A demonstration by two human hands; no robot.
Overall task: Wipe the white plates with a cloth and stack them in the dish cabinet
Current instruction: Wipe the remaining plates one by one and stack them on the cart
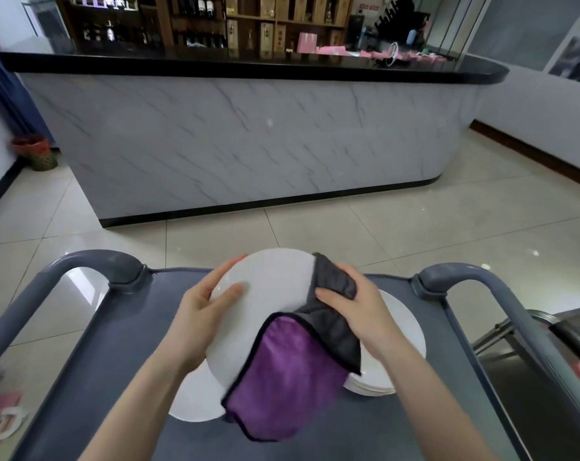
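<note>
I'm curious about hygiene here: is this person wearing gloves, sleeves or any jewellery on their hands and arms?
No. The left hand and the right hand are both bare: no gloves, and no rings show on the fingers in view. The forearms are bare too, with no sleeves, watch or bracelet down to the picture's lower edge.

Cloth (282, 371) hides lower-R part of held plate (268, 294); shelf bottles (205, 6) too blurry to read labels.
</note>
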